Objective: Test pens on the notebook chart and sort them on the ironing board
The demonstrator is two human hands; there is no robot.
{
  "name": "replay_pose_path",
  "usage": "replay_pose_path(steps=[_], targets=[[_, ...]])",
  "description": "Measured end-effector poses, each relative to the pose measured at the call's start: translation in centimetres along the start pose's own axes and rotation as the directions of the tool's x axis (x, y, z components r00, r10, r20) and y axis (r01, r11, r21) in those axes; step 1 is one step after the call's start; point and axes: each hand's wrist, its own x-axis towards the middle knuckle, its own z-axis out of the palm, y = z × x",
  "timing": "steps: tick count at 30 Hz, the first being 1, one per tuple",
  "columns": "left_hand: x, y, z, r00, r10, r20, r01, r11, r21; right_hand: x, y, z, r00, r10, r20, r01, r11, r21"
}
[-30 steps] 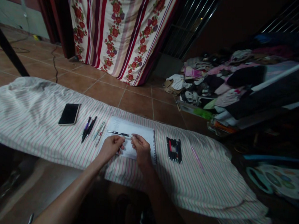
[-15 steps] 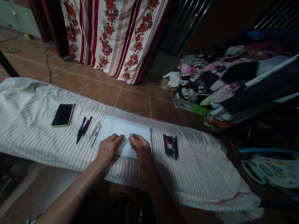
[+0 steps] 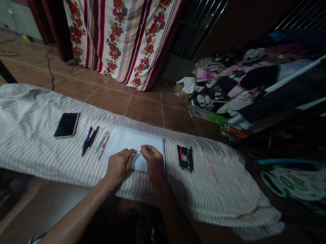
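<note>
Between my two hands, over a spiral notebook point(image 3: 148, 137), is a slim pen point(image 3: 137, 150) with a clear or whitish barrel. My left hand point(image 3: 119, 165) pinches its dark left end. The fingers of my right hand point(image 3: 153, 159) are closed on its other end and hide part of it. Left of the notebook lie dark pens point(image 3: 90, 142), one of them purple, and two light-coloured pens point(image 3: 102, 145). To the right is a row of several black pens point(image 3: 185, 159) with a red one among them, and a pink pen point(image 3: 210, 167) lies apart.
A striped cloth point(image 3: 224, 198) covers the long surface under everything. A dark-screened tablet or phone point(image 3: 66, 125) rests at the left. Beyond are a tiled floor point(image 3: 144, 106), a floral curtain point(image 3: 115, 32) and a heap of clothes point(image 3: 236, 78) at the right.
My right hand has turned slightly, and its fingers have shifted a little on the pen. The whole view has drifted slightly; the things on the cloth lie as before.
</note>
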Motion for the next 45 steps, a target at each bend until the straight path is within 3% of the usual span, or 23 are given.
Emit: replay_pose_path(steps=[4,8,17,23,28,32,35,38,41,45], targets=[[0.1,0.0,0.1,0.999,-0.047,0.017,0.049,0.990,-0.132,-0.2,-0.4,-0.2,0.997,-0.004,0.083,0.004,1.000,0.003],[0.1,0.1,0.1,0.998,-0.054,-0.013,0.052,0.992,-0.115,-0.7,-0.8,-0.1,0.989,0.068,0.134,-0.083,0.990,0.111],[0.0,0.4,0.3,0.997,-0.055,0.053,0.053,0.998,0.033,0.0,-0.2,-0.6,0.993,0.092,0.078,-0.093,0.996,-0.003],[0.1,0.4,0.1,0.994,-0.096,0.055,0.093,0.994,0.057,-0.2,-0.3,-0.5,0.970,0.171,0.171,-0.196,0.970,0.144],[-0.1,0.7,0.2,0.993,-0.084,0.080,0.079,0.994,0.070,0.5,0.4,-0.6,0.981,0.191,0.044,-0.193,0.980,0.046],[-0.1,0.8,0.4,0.992,-0.100,0.083,0.096,0.994,0.047,0.3,-0.2,-0.8,0.984,0.135,0.118,-0.143,0.988,0.063],[0.1,0.8,0.4,0.990,-0.124,0.071,0.122,0.992,0.030,-0.1,-0.6,-0.8,0.966,0.188,0.180,-0.217,0.963,0.161],[0.1,0.8,0.3,0.989,-0.129,0.074,0.127,0.991,0.032,-0.1,-0.4,-0.6,0.962,0.234,0.139,-0.253,0.957,0.138],[0.0,0.9,0.3,0.989,-0.123,0.084,0.119,0.992,0.044,0.2,-0.1,-0.8,0.975,0.208,0.079,-0.211,0.977,0.031],[-0.1,0.9,0.2,0.988,-0.132,0.083,0.129,0.991,0.044,0.1,-0.4,-1.2,0.971,0.182,0.154,-0.192,0.980,0.053]])
